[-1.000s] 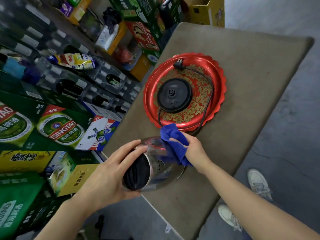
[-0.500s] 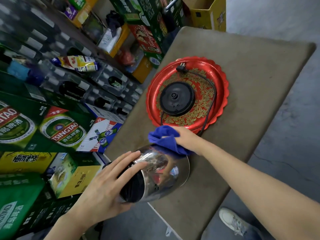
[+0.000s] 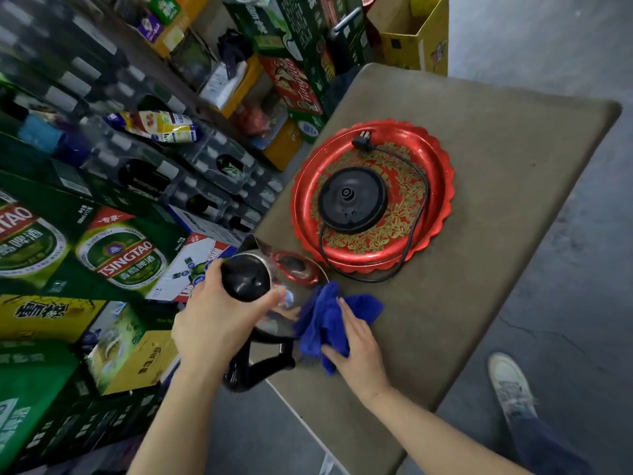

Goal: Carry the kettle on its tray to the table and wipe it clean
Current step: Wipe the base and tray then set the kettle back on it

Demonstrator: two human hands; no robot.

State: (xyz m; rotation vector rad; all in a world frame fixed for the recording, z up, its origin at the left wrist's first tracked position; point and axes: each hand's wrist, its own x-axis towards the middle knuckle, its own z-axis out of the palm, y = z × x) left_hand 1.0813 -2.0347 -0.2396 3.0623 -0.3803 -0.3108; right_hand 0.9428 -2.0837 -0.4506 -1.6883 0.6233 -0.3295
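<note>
Standing nearly upright now at the near left corner of the desk [image 3: 479,303], the steel kettle [image 3: 294,286] has been tipped up from the steep tilt of a moment ago, so that its black lid faces the camera, its spout points away to the far left and its black handle hangs over the desk edge toward the person; this suggests the wiping has passed from the upper body to the side wall, with the carrying step already done. The left hand [image 3: 219,323] is spread over the lid and shoulder, fingers curled down and clamped on the kettle to steady it. The right hand [image 3: 356,347] lies fairly flat, fingers closed on the bunched blue cloth [image 3: 325,320], pressing it against the kettle's right flank. Behind, the red tray [image 3: 442,186] carries the black kettle base [image 3: 352,200] and its cord
</note>
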